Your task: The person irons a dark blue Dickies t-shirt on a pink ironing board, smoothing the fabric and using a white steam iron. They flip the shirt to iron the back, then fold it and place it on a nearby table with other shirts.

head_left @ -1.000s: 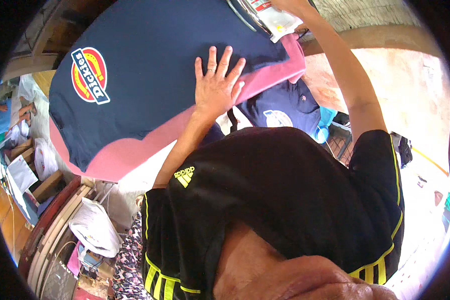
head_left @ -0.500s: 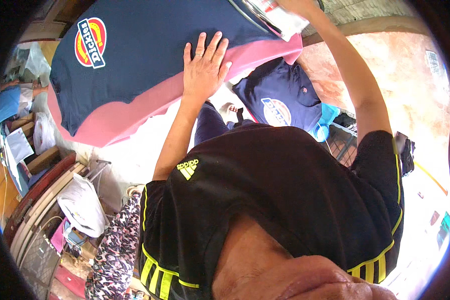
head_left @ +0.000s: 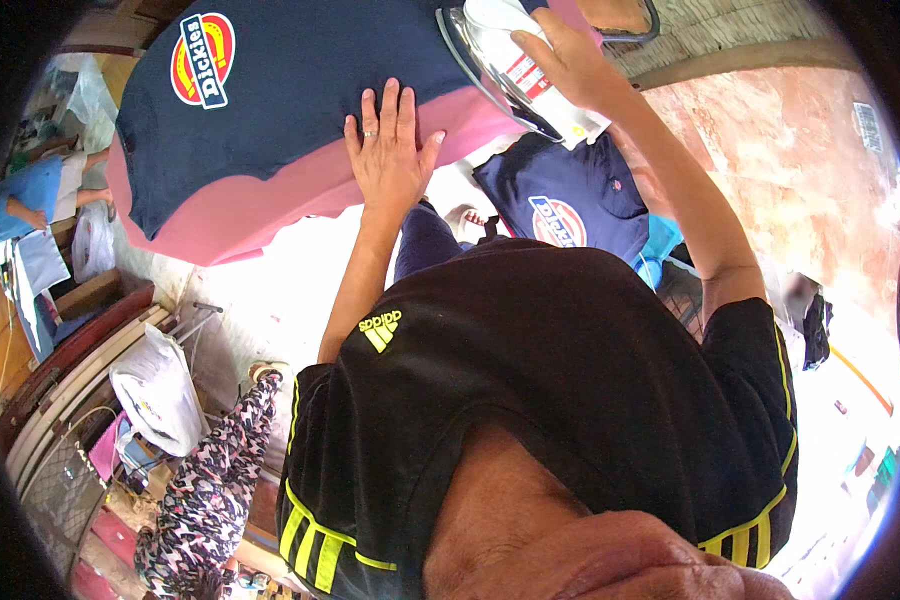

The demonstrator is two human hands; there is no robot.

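Observation:
A navy T-shirt (head_left: 300, 100) with a red, yellow and white printed emblem lies spread over a pink cloth (head_left: 270, 210) on a raised board. My left hand (head_left: 390, 150) rests flat near the shirt's lower edge, fingers slightly apart, a ring on one of them. At the right end of the shirt, my right hand (head_left: 575, 70) is wrapped round the handle of a white iron (head_left: 520, 75). The iron is tilted, its metal soleplate edge facing the shirt; whether it touches the fabric I cannot tell. Part of the handle is hidden by my fingers.
Below the board at right, another navy T-shirt (head_left: 570, 195) with a similar emblem lies by something blue (head_left: 660, 245). To the left are a white plastic bag (head_left: 158, 390), stacked boards (head_left: 70, 390), a person in patterned clothing (head_left: 210, 490) and another person in blue (head_left: 25, 195).
My right hand has brought the iron nearer to me and further into view. My left hand stays flat on the shirt, slightly further left in the picture. The head view has shifted a little.

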